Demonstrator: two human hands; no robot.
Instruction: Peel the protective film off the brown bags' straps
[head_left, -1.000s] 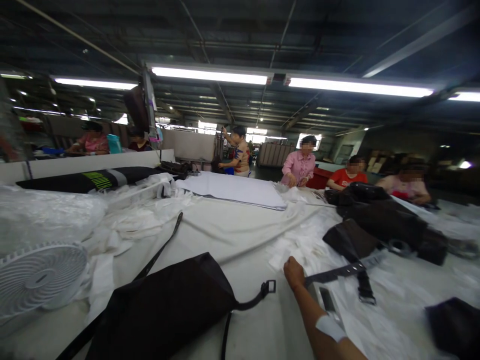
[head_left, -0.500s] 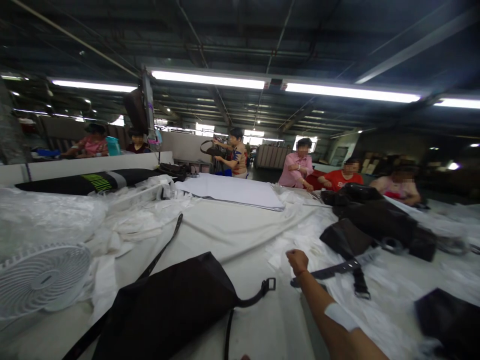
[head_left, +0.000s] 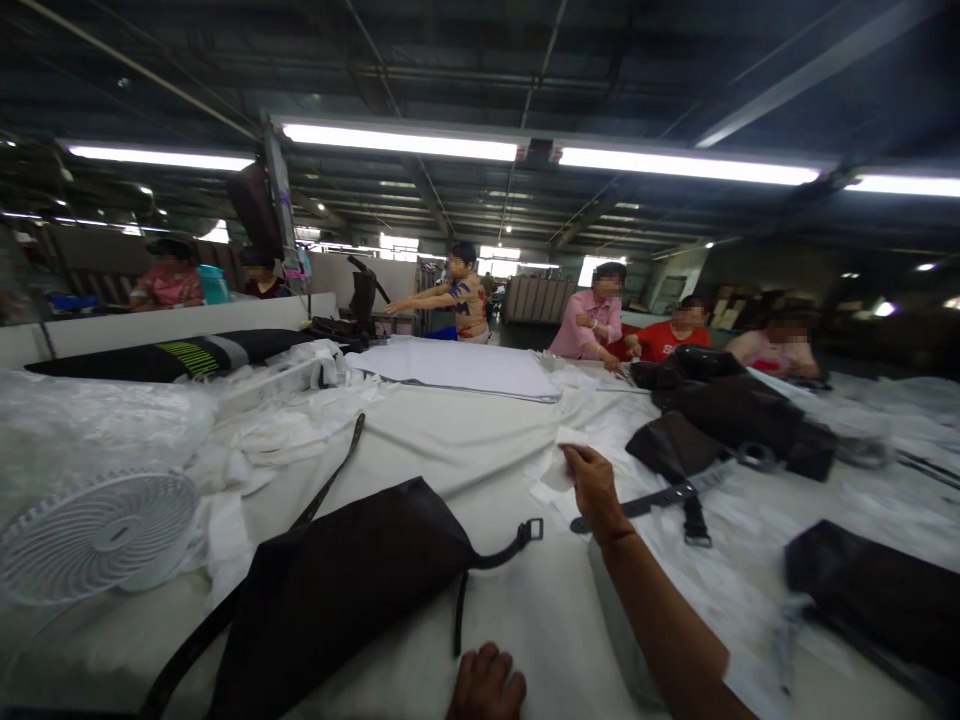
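White scrap (head_left: 556, 472) sits just left of your right hand (head_left: 594, 488), fingertips closed on its edge. Black strap (head_left: 645, 502) just right of that hand. Left hand (head_left: 487, 685) rests on bench (head_left: 465, 440), fingers curled together, beside dark bag (head_left: 352, 590).

The head camera faces forward, low across the white table (head_left: 465, 440), right hand (head_left: 596, 488) close ahead, co-workers (head_left: 592, 320) beyond.

Bare cloth (head_left: 457, 445) is lying open far ahead of my right hand (head_left: 596, 490); a black bag (head_left: 337, 590) is blocking my near left, while a strap (head_left: 660, 497) and dark bags (head_left: 735, 415) are crowding the right.
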